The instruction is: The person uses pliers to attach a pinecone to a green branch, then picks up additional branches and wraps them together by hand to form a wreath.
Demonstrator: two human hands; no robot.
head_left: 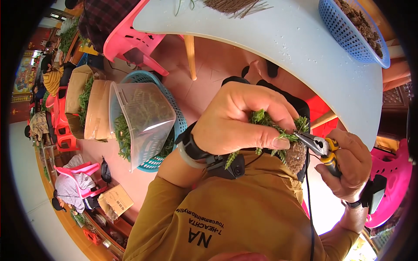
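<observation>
My left hand (241, 117) pinches a green evergreen sprig (260, 116) between thumb and fingers, above my lap. A brown pine cone (296, 158) hangs below the fingertips, close against the greenery. From the right, my right hand (350, 161) is wrapped round a pair of pliers (332, 162) with yellow and black handles. The metal jaws reach into the sprig just beside my left thumb tip. What exactly the jaws touch is hidden by the leaves. How the cone is joined to the sprig cannot be made out.
A curved pale table (305, 48) lies ahead, bearing a blue basket (352, 39) of pine cones and a bundle of thin brown stems (235, 5). To the left stand a clear plastic bin (148, 117) with greenery, a teal basket (172, 102), a cardboard box (98, 111) and a pink chair (130, 37). Other people sit farther left.
</observation>
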